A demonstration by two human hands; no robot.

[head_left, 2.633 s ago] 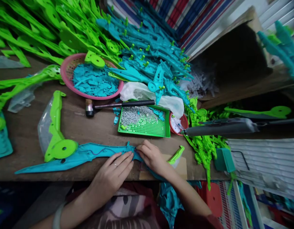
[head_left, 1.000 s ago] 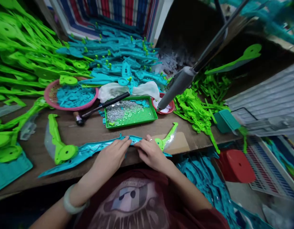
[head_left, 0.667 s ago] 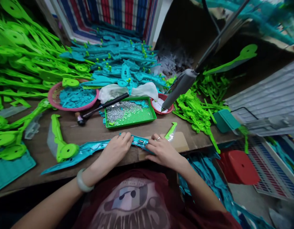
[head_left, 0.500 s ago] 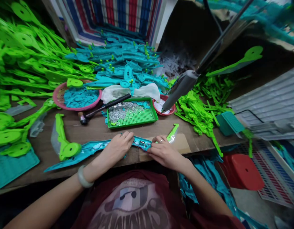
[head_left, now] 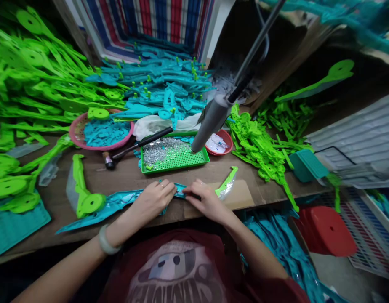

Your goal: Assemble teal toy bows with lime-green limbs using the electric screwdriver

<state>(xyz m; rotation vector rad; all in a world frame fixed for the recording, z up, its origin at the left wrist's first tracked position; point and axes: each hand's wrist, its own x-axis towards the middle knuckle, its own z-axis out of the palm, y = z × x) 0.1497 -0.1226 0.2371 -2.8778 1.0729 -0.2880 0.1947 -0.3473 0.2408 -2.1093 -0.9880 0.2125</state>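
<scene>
A long blue plastic shell half lies along the front of the table, its hollow side up. My left hand is closed over its middle, fingers bent down onto it. Close to its right, my right hand has its fingertips pressed together at the shell's inside; any small part between them is hidden. A green plastic arm with a round end and a clear blade rests on the shell's left part. Another green arm sticks out beyond my right hand.
A grey electric screwdriver hangs over a green tray of screws. A hammer leans on the tray. Nearby stand a pink basket of blue pieces and a red basket of white pieces. Green parts are heaped right.
My right hand has shifted left along the shell, nearer my left hand, covering the metal parts seen before. The hanging screwdriver has swung left over the tray. My left hand has barely moved.
</scene>
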